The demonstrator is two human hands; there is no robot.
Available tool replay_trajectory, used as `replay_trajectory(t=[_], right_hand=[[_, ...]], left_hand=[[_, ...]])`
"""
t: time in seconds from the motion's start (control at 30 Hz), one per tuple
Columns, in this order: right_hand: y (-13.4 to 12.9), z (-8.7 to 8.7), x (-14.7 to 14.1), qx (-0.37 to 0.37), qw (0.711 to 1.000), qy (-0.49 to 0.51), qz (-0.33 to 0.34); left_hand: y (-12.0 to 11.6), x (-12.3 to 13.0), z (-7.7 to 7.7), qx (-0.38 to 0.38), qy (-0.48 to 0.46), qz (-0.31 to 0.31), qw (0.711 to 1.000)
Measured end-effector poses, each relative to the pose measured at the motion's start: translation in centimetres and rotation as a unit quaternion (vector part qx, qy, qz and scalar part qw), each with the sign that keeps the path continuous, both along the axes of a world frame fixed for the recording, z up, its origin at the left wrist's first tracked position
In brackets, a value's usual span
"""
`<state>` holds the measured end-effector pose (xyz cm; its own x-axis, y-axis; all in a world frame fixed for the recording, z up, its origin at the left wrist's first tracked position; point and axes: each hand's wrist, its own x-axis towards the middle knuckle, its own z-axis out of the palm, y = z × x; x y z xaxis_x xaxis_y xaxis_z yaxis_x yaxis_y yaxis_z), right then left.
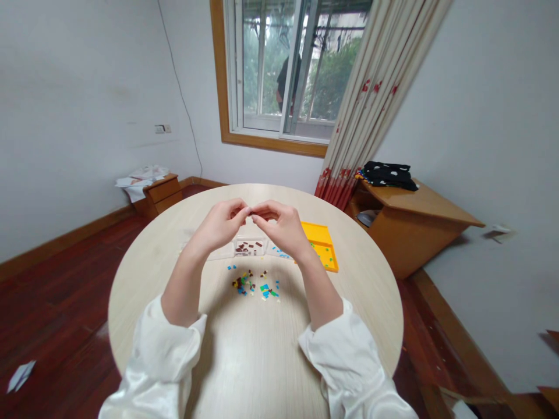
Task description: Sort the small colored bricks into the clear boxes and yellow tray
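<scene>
Your left hand (222, 226) and right hand (282, 226) meet over table (257, 361), toward far edge, fingertips pinching one small dark piece (251, 213). Below: one clear tray (238, 254), brown bricks inside; two brick clusters (239, 283) nearer near edge; one open yellow box (319, 234) toward right edge.

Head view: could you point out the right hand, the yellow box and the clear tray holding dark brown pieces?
Right hand (283, 223): head view, on the back of the hand.
Yellow box (319, 233): head view, on its bare far section.
Clear tray (250, 255): head view, on its near wall.
</scene>
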<state>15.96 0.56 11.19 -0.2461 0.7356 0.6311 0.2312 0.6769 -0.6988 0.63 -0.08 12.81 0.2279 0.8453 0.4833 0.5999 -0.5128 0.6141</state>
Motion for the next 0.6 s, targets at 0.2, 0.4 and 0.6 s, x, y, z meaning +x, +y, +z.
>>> replay_trajectory(t=[0.2, 0.4, 0.6], right_hand=[[2.1, -2.0, 0.2, -0.064, 0.996, -0.048, -0.042], [4.3, -4.8, 0.1, -0.086, 0.973, -0.167, -0.137], [4.5, -5.1, 0.4, -0.084, 0.969, -0.186, -0.137]], left_hand=[[0.4, -0.4, -0.2, 0.019, -0.03, 0.054, 0.998], [0.4, -0.4, -0.1, 0.025, -0.043, 0.061, 0.997], [0.2, -0.4, 0.1, 0.022, -0.05, 0.063, 0.997]])
